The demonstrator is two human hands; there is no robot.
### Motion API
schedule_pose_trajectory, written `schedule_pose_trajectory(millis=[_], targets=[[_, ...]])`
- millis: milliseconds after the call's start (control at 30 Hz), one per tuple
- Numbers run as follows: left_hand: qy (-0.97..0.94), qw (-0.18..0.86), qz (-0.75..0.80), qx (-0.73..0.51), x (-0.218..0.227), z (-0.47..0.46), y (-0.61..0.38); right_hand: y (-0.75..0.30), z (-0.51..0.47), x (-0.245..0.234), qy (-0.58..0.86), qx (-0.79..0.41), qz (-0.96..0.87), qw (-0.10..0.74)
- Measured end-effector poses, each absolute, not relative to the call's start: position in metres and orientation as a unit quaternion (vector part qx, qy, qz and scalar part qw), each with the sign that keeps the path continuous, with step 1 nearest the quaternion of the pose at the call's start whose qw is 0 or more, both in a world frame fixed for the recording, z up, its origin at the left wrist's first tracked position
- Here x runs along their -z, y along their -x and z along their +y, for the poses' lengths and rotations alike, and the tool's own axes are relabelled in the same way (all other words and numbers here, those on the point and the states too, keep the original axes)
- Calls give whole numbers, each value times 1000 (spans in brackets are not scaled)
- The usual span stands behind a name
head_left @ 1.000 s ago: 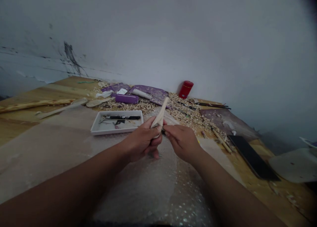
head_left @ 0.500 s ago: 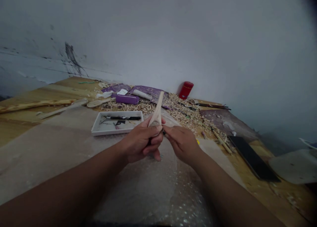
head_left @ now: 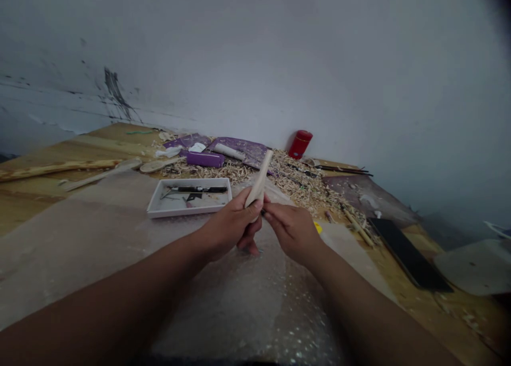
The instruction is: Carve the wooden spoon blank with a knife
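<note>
A pale wooden spoon [head_left: 261,179] is gripped by its bowl end in my left hand [head_left: 233,221], the handle slanting up and away to the right. My left thumb and fingers hide most of the bowl. Close against it on the right, my right hand [head_left: 295,230] has its fingers pressed together. A small dark bit shows at those fingertips, but what it belongs to is hidden. Both hands are above a translucent plastic sheet [head_left: 120,254] spread over the wooden table.
Left of the hands is a white tray [head_left: 159,213] with a black pen-like tool. Behind lie wood shavings [head_left: 287,182], a purple roll [head_left: 205,159] and another wooden spoon [head_left: 154,166]. A red case [head_left: 300,144] leans at the wall. A black phone-like slab [head_left: 409,254] lies right.
The spoon has turned in my left hand: its handle tip has moved right and slightly down, and its bowl shows less. My right hand stays nearly in place beside it.
</note>
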State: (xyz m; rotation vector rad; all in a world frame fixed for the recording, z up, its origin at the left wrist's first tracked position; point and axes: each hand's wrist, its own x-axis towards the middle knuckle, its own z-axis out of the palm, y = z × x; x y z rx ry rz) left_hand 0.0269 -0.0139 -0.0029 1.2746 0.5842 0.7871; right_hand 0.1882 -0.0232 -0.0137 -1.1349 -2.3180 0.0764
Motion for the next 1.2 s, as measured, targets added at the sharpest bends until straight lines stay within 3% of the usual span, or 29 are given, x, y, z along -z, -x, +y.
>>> schedule_pose_trajectory(millis=[333, 767, 967, 1200], targets=[[-452, 785, 212, -367, 2, -20, -28, -181, -27, 9, 400, -106, -848, 332], [-422, 800, 178, -388, -2, -26, -29, -185, -26, 10, 345, 6, -876, 338], [-388, 838, 162, -348, 1, -20, -26, -185, -24, 15, 341, -35, -864, 368], [-463, 781, 206, -364, 3, -19, -28, -182, -28, 13, 402, -78, -832, 375]])
